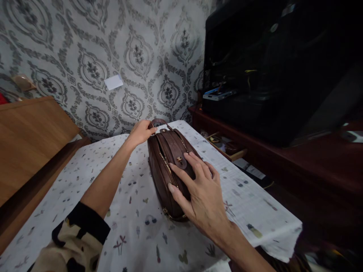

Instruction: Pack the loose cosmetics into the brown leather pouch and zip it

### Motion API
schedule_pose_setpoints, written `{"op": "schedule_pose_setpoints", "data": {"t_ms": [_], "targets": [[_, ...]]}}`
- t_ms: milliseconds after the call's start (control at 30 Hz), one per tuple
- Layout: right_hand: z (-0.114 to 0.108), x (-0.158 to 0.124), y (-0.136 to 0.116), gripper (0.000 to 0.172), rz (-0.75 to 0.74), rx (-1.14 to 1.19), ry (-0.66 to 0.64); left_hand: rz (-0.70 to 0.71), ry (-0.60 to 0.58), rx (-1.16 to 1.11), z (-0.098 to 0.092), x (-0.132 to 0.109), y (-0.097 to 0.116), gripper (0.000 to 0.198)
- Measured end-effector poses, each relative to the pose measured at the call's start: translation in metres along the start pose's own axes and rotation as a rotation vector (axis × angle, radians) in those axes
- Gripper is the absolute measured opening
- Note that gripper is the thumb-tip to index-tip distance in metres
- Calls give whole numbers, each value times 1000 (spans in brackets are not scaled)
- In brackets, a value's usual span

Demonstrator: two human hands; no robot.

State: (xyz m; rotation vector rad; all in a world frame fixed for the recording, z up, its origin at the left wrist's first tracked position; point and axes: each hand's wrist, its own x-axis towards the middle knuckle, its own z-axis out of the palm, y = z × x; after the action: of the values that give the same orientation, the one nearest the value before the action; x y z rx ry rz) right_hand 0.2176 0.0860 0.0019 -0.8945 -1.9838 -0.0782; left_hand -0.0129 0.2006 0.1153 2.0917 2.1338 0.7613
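Note:
A brown leather handbag (pixel 155 166) stands on a white patterned cloth (pixel 136 226), with two brass-toothed zippers running along its top. Between the zippers lies a leather strap (pixel 173 146) with metal studs, and a loop handle (pixel 160 121) rises at the far end. My left hand (pixel 140 133) is closed on the bag's far left corner beside the handle; whether it pinches a zipper pull is hidden. Spread fingers of my right hand (pixel 205 190) rest on the near top of the bag, the thumb by the left zipper. The bag's right side is partly covered.
A wooden panel (pixel 34 132) borders the cloth on the left. To the right stands a dark red desk (pixel 272 170) carrying a large black case (pixel 255 75), with an open drawer (pixel 238 155) below. Patterned wallpaper (pixel 138 53) with a white switch plate (pixel 114 82) closes the back.

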Motion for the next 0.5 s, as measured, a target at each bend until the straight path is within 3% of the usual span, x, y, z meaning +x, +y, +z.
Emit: {"op": "schedule_pose_setpoints", "data": {"t_ms": [367, 500], "targets": [[2, 0, 1, 34, -15, 10, 35, 95, -2, 111, -14, -50, 32, 25], [1, -1, 4, 34, -51, 30, 48, 130, -10, 143, -14, -47, 40, 18]]}}
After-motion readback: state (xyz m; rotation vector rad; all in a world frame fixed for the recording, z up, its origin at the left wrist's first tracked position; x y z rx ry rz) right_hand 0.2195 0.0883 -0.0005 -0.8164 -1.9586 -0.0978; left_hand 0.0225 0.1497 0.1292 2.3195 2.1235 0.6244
